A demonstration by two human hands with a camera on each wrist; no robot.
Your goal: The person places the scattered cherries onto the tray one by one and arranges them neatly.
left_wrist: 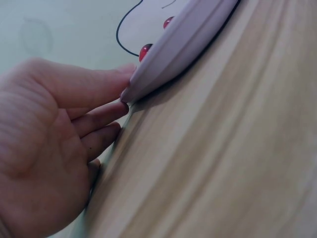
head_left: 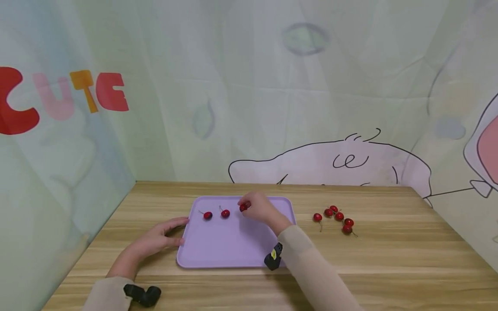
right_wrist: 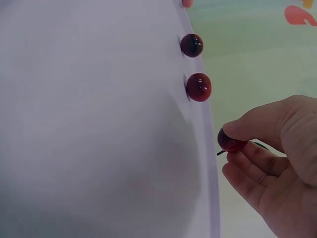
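Observation:
A light purple tray [head_left: 223, 244] lies on the wooden table. Over its back part, my right hand [head_left: 261, 209] pinches a dark red cherry [right_wrist: 230, 142] between thumb and fingers; a bit of thin stem shows beside it in the right wrist view. To its left, two stemmed cherries sit in a row on the tray, a middle one [head_left: 225, 213] and a left one [head_left: 208, 215]. My left hand [head_left: 153, 237] rests at the tray's left edge, thumb and fingers spread apart. In the left wrist view its fingertips [left_wrist: 125, 74] touch the tray's rim.
Right of the tray, several loose cherries [head_left: 339, 216] with stems lie on the table [head_left: 389, 255], one of them [head_left: 317, 217] a little apart. A printed curtain [head_left: 249, 86] hangs behind the table's back edge and along its sides.

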